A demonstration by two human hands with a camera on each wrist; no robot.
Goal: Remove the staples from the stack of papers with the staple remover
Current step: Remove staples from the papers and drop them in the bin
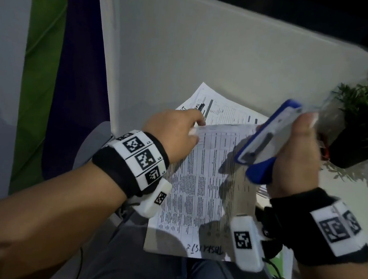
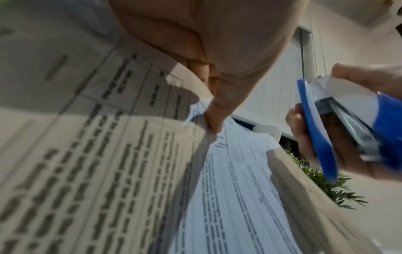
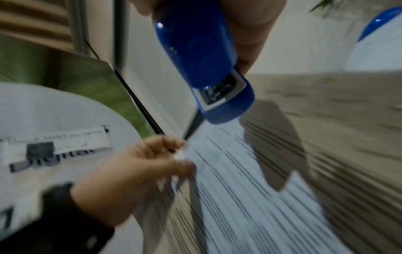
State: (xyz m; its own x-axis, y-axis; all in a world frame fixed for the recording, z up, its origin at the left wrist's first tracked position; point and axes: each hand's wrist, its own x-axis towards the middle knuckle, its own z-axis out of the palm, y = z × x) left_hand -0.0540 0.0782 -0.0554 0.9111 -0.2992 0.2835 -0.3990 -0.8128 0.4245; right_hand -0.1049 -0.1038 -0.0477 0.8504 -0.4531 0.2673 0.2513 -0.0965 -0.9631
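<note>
A stack of printed papers (image 1: 196,185) lies at the near edge of the white table (image 1: 209,51). My left hand (image 1: 196,128) pinches the far left corner of the top sheets and lifts it off the sheet (image 1: 222,107) beneath; the left wrist view shows the fingertips (image 2: 212,123) on that corner of the papers (image 2: 87,154). My right hand (image 1: 290,147) grips a blue and white stapler-shaped staple remover (image 1: 268,138) above the papers' far right part, clear of them. Its metal nose (image 3: 219,92) points down toward the papers (image 3: 239,189), near my left hand (image 3: 165,158). No staple can be made out.
A potted green plant (image 1: 365,116) stands close to the right of my right hand. A green-edged card (image 1: 283,261) pokes out under the papers at the near right. The table's left edge runs just left of my left hand. Grey trousers (image 1: 133,258) show below the table edge.
</note>
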